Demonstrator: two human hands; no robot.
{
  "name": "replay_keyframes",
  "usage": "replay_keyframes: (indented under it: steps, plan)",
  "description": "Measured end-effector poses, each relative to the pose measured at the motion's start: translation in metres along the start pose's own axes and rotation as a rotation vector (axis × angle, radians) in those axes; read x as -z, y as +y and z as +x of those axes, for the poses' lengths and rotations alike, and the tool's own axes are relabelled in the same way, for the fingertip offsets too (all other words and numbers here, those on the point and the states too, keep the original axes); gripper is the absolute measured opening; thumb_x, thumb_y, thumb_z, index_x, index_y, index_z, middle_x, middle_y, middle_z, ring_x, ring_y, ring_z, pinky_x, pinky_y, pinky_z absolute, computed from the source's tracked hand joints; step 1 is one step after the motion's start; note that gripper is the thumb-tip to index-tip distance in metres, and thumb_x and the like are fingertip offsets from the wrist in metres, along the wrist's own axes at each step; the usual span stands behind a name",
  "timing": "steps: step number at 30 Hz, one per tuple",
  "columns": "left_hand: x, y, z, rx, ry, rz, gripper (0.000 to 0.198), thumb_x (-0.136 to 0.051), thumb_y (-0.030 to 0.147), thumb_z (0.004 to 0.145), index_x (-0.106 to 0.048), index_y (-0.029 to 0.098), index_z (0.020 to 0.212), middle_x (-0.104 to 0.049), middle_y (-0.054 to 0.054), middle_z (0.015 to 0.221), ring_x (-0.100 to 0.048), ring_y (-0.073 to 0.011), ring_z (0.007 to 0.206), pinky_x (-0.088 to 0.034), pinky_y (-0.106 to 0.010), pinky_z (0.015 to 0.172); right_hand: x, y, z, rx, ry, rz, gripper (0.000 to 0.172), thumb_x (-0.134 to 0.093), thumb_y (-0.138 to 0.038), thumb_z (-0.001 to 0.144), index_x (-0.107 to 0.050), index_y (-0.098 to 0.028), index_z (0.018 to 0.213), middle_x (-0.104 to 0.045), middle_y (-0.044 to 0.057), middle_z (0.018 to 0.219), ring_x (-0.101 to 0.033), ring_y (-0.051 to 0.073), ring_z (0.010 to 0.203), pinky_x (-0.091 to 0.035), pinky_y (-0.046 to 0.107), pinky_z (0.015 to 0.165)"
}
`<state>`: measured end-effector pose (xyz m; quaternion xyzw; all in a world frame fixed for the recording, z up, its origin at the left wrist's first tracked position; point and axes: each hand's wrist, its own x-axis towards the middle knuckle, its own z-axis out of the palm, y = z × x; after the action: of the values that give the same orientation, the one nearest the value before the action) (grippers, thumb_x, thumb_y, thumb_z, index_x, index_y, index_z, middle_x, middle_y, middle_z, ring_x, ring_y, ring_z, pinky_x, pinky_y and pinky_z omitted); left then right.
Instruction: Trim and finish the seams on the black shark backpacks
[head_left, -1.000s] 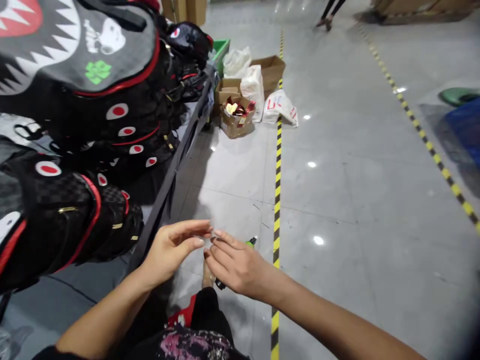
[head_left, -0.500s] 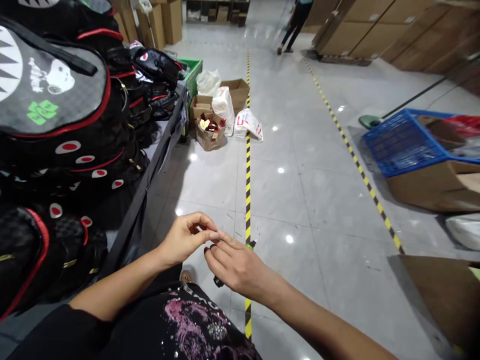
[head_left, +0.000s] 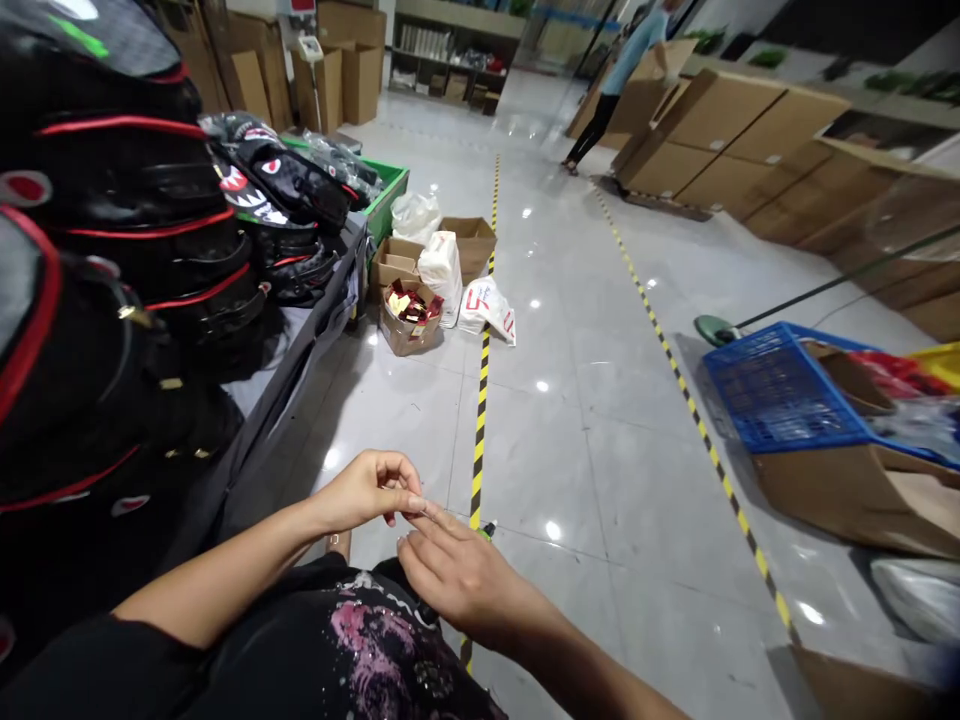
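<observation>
My left hand (head_left: 369,492) is closed in a pinch, its thumb and fingertips meeting the fingertips of my right hand (head_left: 465,570) in front of my body. Whatever lies between the fingertips is too small to make out. The right hand's fingers are curled together, and a small green and black object (head_left: 487,531) shows just beyond it, mostly hidden behind the hand. Stacked black backpacks (head_left: 165,220) with red trim stand on a cloth-covered table at the left.
Ahead on the floor are an open carton (head_left: 411,318) of red items, white bags (head_left: 441,275) and a green bin (head_left: 386,195). At the right lies a blue crate (head_left: 784,390) by cartons. A person (head_left: 622,75) stands near stacked boxes (head_left: 720,130).
The view has tilted up and shifted, showing more of the far boxes and shelves. Both hands appear slightly lower and to the left, their fingertips still together.
</observation>
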<state>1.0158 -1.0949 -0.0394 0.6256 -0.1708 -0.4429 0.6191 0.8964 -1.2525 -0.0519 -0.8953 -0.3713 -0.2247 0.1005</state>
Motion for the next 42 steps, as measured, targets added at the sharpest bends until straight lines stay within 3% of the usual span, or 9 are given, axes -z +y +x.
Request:
replay_keyframes:
  steps: [7,11,14,19,24,28,33,37,42]
  plan:
    - [-0.005,0.035,0.168,-0.015,0.015,0.081,0.035,-0.084,0.039,0.065,-0.062,0.013,0.072,-0.059,0.002,0.061,-0.051,-0.0074,0.056,-0.043,-0.019,0.053,-0.017,0.156,-0.034,-0.149,-0.023,0.083,0.020,-0.048,-0.005,0.094,-0.067,-0.012,0.095,-0.071,0.008,0.087,-0.066,0.022,0.106,-0.040,0.043,0.115]
    - [-0.003,0.059,0.264,-0.091,0.174,0.102,0.034,-0.082,0.041,0.067,-0.062,0.014,0.072,-0.061,0.000,0.066,-0.054,-0.0089,0.062,-0.044,-0.021,0.057,-0.024,0.273,-0.059,-0.234,0.062,0.188,0.020,-0.048,-0.006,0.092,-0.065,-0.014,0.099,-0.071,0.007,0.089,-0.065,0.023,0.107,-0.036,0.050,0.115]
    - [0.026,0.070,0.325,-0.081,0.424,0.073,0.040,-0.081,0.049,0.063,-0.061,0.016,0.071,-0.061,0.001,0.064,-0.057,-0.0110,0.062,-0.045,-0.022,0.057,-0.035,0.358,-0.070,-0.323,0.170,0.210,0.024,-0.048,-0.007,0.089,-0.065,-0.014,0.104,-0.072,0.008,0.092,-0.067,0.023,0.097,-0.046,0.045,0.103]
    - [0.125,0.057,0.394,0.067,0.844,0.018,0.051,-0.083,0.055,0.053,-0.066,0.015,0.080,-0.068,-0.003,0.074,-0.063,-0.0150,0.069,-0.046,-0.024,0.059,-0.085,0.468,-0.062,-0.408,0.011,0.322,0.023,-0.046,-0.010,0.090,-0.066,-0.015,0.101,-0.072,0.008,0.087,-0.066,0.021,0.081,-0.051,0.031,0.073]
    - [0.249,0.041,0.485,0.242,0.992,0.002,0.060,-0.078,0.059,0.057,-0.068,0.013,0.094,-0.073,-0.011,0.092,-0.066,-0.0165,0.073,-0.049,-0.026,0.063,-0.161,0.562,-0.032,-0.523,-0.428,0.478,0.020,-0.050,-0.011,0.087,-0.066,-0.018,0.097,-0.071,0.007,0.090,-0.068,0.021,0.082,-0.048,0.028,0.069]
    - [0.352,0.044,0.622,0.352,0.949,0.258,0.042,-0.057,0.044,0.086,-0.064,0.008,0.106,-0.073,-0.017,0.099,-0.069,-0.0177,0.075,-0.052,-0.028,0.064,-0.218,0.655,-0.005,-0.717,-0.629,0.538,0.028,-0.048,-0.009,0.086,-0.066,-0.019,0.105,-0.072,0.006,0.092,-0.070,0.022,0.083,-0.049,0.028,0.066]
    - [0.461,0.028,0.805,0.441,0.835,0.630,0.030,-0.051,0.021,0.092,-0.067,0.011,0.115,-0.071,-0.016,0.109,-0.066,-0.0212,0.098,-0.050,-0.029,0.082,-0.267,0.757,0.000,-0.960,-0.560,0.589,0.034,-0.043,-0.016,0.090,-0.063,-0.020,0.117,-0.073,0.008,0.105,-0.071,0.023,0.090,-0.054,0.032,0.072]
    - [0.514,-0.002,0.905,0.493,0.611,0.974,0.025,-0.053,0.012,0.088,-0.072,0.013,0.105,-0.068,-0.017,0.116,-0.058,-0.0268,0.114,-0.045,-0.035,0.095,-0.298,0.800,-0.027,-1.120,-0.566,0.598,0.033,-0.039,-0.030,0.095,-0.065,-0.022,0.114,-0.075,0.006,0.100,-0.072,0.022,0.078,-0.053,0.031,0.061]
    - [0.547,-0.045,0.993,0.493,0.322,1.294,0.031,-0.046,0.007,0.090,-0.071,0.011,0.108,-0.063,-0.017,0.128,-0.044,-0.0268,0.130,-0.035,-0.040,0.108,-0.343,0.835,-0.064,-1.251,-0.636,0.736,0.033,-0.042,-0.027,0.091,-0.065,-0.024,0.114,-0.076,0.004,0.095,-0.073,0.020,0.077,-0.055,0.027,0.063]
